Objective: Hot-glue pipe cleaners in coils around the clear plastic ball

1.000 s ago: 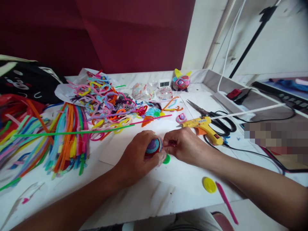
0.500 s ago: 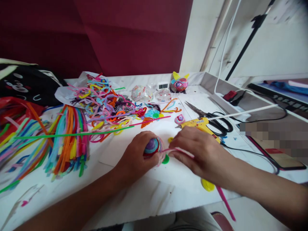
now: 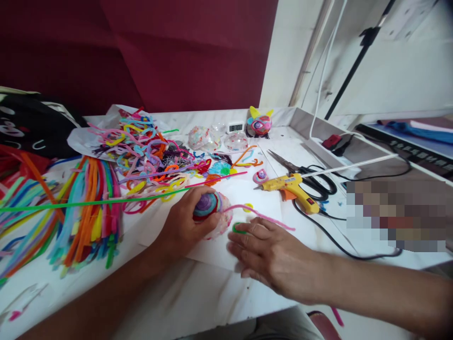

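Observation:
My left hand [image 3: 179, 222] is wrapped round a ball [image 3: 208, 204] with coiled purple, blue and red pipe cleaner on it; its right side looks clear with pink specks. From the ball a pink pipe cleaner [image 3: 265, 218] stretches to the right, its far end loose. My right hand [image 3: 271, 252] lies low over the white paper [image 3: 208, 252], fingers stretched out and apart. Its fingertips touch or cover part of a green coiled disc [image 3: 239, 228]; I cannot tell which. A small yellow piece [image 3: 249, 207] lies beyond the pink strand.
A yellow glue gun [image 3: 286, 182] and black-handled scissors [image 3: 300, 172] lie to the right. Bundled pipe cleaners [image 3: 92, 212] and a tangled heap of them [image 3: 148, 141] fill the left. Behind stand a small clock [image 3: 235, 127] and a decorated ball with yellow horns [image 3: 260, 125].
My right hand has let go of the pink pipe cleaner and moved down and left to the green disc. The ball stays in my left hand. The view has shifted slightly.

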Motion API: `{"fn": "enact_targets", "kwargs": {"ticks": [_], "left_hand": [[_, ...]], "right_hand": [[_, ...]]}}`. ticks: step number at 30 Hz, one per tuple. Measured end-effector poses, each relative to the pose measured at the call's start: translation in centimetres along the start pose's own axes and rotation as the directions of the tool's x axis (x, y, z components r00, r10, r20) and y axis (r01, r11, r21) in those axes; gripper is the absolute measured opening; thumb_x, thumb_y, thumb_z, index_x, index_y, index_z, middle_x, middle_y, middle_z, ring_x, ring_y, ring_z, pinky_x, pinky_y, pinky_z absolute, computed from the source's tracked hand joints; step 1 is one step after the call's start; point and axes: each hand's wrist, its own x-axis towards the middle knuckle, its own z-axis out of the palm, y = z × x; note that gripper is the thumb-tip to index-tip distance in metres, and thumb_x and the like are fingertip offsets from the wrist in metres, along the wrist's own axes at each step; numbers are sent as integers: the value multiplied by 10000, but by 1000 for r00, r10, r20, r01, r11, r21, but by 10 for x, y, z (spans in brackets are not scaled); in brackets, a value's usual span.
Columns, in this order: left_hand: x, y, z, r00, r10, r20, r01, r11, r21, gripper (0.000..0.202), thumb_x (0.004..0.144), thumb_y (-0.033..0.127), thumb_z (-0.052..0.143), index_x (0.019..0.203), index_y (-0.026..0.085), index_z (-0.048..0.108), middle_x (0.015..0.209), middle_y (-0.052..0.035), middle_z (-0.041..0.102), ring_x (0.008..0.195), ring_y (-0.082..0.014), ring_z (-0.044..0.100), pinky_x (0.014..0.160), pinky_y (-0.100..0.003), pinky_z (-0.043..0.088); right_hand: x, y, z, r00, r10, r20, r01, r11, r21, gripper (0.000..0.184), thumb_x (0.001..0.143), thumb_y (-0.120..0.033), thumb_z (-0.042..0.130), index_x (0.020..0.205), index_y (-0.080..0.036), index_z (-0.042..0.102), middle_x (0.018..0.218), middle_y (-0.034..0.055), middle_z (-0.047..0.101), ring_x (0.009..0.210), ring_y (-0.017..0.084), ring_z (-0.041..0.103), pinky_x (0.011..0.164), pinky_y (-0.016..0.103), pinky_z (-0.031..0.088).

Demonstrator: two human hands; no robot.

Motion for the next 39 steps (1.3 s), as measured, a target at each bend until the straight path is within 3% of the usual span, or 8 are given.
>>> {"fn": "enact_targets", "kwargs": {"ticks": [7,13,16,21,26,31,35,39], "left_hand": [[0,-5,-3,998,-23,-53,22,1000,-4,358,815,384,624,1145,254,584,1085,-42,676,959,-249,653,889,-393,530],[0,-3,-4,999,-27,-31,27,1000,-7,340,802,339,606,1129,244,595,1084,-51,691,974,-253,667,887,-411,550],[0,-2,-3,999,15,-37,-15,1000,-16,326,781,302,617,1104,261,602,1115,-62,691,1010,-273,663,892,-425,559],[-3,-5,2,998,44,-34,-44,999,0,330,775,298,609,1104,267,598,1138,-77,684,1051,-294,647,945,-465,539],[-5,-6,6,998,54,-15,-54,999,4,339,777,280,587,1115,253,578,1184,-74,654,1122,-283,608,1003,-456,491],[-5,-3,4,999,44,27,-44,999,22,267,786,258,585,1052,249,582,1177,-66,649,1118,-272,600,980,-426,496],[-6,-3,3,999,39,26,-40,999,25,284,786,244,585,1071,239,576,1190,-67,639,1128,-262,590,1004,-422,476],[-7,-4,4,998,42,41,-43,999,19,333,782,234,593,1113,236,557,1203,-75,625,1129,-257,581,1016,-418,465]], "right_hand": [[5,32,-6,995,92,23,-90,993,-83,376,975,-184,485,1336,-129,576,1420,180,578,1278,333,562,1007,518,503],[13,55,-2,994,64,88,-52,991,-125,284,941,-85,475,1161,-114,653,1170,167,707,1154,275,640,956,425,547],[12,51,1,995,54,78,-41,988,-151,285,948,-78,457,1162,-125,639,1113,153,716,1075,245,668,915,405,561],[9,33,3,993,-5,120,29,980,-197,524,852,-116,555,1370,-58,495,1219,215,671,1064,299,670,935,455,557],[5,22,3,993,-48,109,72,971,-230,358,879,-116,500,1215,-49,603,1153,229,685,953,294,676,719,388,585],[6,21,-2,997,-17,78,30,986,-165,165,916,-102,521,1003,-139,656,953,109,693,793,218,640,658,326,540],[8,25,-7,993,65,99,-58,996,-66,168,940,-83,501,923,-166,646,921,59,669,789,180,631,654,279,528],[8,21,-18,997,5,80,-4,1000,-22,233,953,-86,451,908,-134,675,879,99,687,773,221,649,642,329,546]]}}
